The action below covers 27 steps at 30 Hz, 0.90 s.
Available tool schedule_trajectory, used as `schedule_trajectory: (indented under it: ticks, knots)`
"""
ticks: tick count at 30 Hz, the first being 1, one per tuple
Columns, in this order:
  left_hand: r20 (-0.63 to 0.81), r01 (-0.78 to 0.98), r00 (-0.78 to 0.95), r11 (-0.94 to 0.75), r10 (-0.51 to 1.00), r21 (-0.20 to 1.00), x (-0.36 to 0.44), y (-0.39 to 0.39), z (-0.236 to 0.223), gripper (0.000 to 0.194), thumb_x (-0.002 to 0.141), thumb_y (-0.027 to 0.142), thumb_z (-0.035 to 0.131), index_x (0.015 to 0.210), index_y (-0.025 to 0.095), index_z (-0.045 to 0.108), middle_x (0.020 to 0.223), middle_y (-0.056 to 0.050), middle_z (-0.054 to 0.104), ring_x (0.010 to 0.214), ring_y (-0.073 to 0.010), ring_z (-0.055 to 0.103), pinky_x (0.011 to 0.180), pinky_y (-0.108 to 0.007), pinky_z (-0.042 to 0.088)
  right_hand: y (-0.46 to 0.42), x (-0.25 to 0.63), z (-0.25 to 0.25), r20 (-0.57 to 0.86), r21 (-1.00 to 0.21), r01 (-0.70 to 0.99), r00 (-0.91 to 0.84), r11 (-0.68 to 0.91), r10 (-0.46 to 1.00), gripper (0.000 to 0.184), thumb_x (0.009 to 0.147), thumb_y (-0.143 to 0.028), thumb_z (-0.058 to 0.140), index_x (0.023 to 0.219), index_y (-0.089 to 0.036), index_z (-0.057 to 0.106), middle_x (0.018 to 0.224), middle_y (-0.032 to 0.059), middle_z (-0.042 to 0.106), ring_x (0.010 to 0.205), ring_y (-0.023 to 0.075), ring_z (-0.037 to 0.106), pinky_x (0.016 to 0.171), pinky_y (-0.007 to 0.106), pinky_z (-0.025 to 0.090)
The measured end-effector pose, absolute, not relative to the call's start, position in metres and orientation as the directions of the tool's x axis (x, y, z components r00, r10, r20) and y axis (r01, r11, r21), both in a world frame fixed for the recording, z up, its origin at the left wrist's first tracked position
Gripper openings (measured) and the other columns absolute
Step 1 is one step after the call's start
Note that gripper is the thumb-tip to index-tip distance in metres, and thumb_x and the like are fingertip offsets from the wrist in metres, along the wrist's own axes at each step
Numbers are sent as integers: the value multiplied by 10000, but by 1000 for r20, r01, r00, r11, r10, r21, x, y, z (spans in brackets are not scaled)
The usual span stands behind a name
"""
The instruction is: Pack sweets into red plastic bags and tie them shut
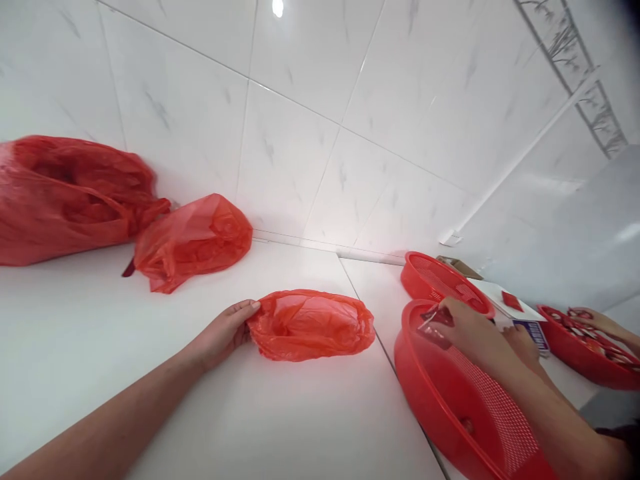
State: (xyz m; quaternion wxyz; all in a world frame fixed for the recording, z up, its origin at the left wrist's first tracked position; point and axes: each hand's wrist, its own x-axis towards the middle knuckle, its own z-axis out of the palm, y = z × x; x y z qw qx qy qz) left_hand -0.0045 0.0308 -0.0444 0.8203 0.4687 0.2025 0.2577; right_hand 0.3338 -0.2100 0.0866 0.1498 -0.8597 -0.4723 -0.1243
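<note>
My left hand [237, 327] pinches the left rim of a red plastic bag [313, 327], whose mouth gapes open on the white table. At the right, my right hand [463, 327] is closed on a small clear packet [435, 328] with something dark red in it. That hand is over the rim of a big red mesh basket [425, 393]. One small reddish item [467, 425] lies low inside the basket.
Two more red plastic bags, one large [65, 200] and one small [195, 243], stand by the tiled wall. Another red basket [445, 283] is behind. Farther right, a co-worker's hand [593, 321] touches packets in a red basket [565, 347]; another hand [523, 341] is nearby.
</note>
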Motion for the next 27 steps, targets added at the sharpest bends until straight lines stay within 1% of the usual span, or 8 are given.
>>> schedule_trajectory:
  ticks: [4, 8, 10, 15, 18, 21, 25, 27]
  knots:
    - [-94, -238, 762, 412, 641, 880, -4, 29, -44, 299, 840, 449, 556, 724, 175, 535, 683, 18, 550, 617, -113, 506, 616, -242, 433, -181, 282, 106, 377, -209, 923, 380, -323, 845, 154, 796, -370, 600, 873, -257, 531, 1007, -2, 642, 879, 187, 610, 660, 283, 453]
    - [-81, -230, 763, 387, 641, 893, -5, 29, -46, 328, 836, 459, 557, 685, 174, 492, 627, 30, 516, 552, -100, 471, 565, -234, 408, -141, 228, 95, 326, 18, 1000, -16, 11, 945, 40, 851, -266, 568, 870, -241, 543, 902, 4, 618, 797, 159, 576, 644, 271, 416]
    - [-68, -231, 771, 377, 633, 897, -5, 28, -46, 335, 838, 458, 554, 676, 175, 477, 616, 32, 509, 544, -99, 470, 559, -235, 406, -120, 212, 81, 268, 134, 980, -181, 150, 946, 84, 833, -159, 569, 879, -227, 551, 865, 11, 607, 782, 159, 549, 663, 279, 404]
    - [-58, -239, 773, 375, 632, 896, -6, 27, -44, 322, 828, 443, 573, 678, 173, 483, 623, 28, 522, 539, -95, 472, 554, -230, 411, -80, 194, 55, 127, 186, 926, -354, 328, 926, 178, 752, -134, 660, 890, -212, 578, 841, 9, 598, 805, 162, 525, 735, 296, 410]
    - [-59, -252, 770, 387, 635, 887, -6, 27, -45, 313, 817, 443, 584, 687, 174, 494, 619, 21, 538, 545, -107, 498, 555, -236, 420, -76, 193, 62, 164, 177, 934, -339, 310, 926, 260, 749, -200, 693, 984, -221, 584, 929, 20, 601, 849, 170, 535, 783, 317, 417]
    - [-68, -245, 776, 400, 627, 883, -5, 29, -47, 294, 820, 451, 575, 731, 176, 525, 634, 7, 567, 557, -125, 528, 547, -243, 426, -93, 201, 82, 246, 165, 963, -248, 211, 937, 194, 817, -210, 618, 1008, -226, 587, 974, 26, 610, 888, 173, 554, 803, 321, 420]
    - [-71, -242, 775, 399, 627, 884, -5, 30, -48, 283, 816, 426, 592, 714, 168, 538, 628, 7, 571, 553, -116, 525, 551, -235, 436, -137, 233, 106, 332, 133, 989, 18, -66, 943, 206, 853, -280, 554, 1057, -253, 571, 1049, 19, 623, 841, 168, 598, 695, 296, 446]
    - [-79, -228, 781, 402, 619, 887, -5, 30, -47, 277, 814, 421, 594, 712, 168, 548, 635, 3, 580, 555, -121, 530, 561, -246, 451, -163, 254, 110, 296, 132, 957, 209, -257, 932, 175, 850, -321, 539, 1011, -266, 581, 972, 3, 650, 736, 160, 610, 593, 279, 434]
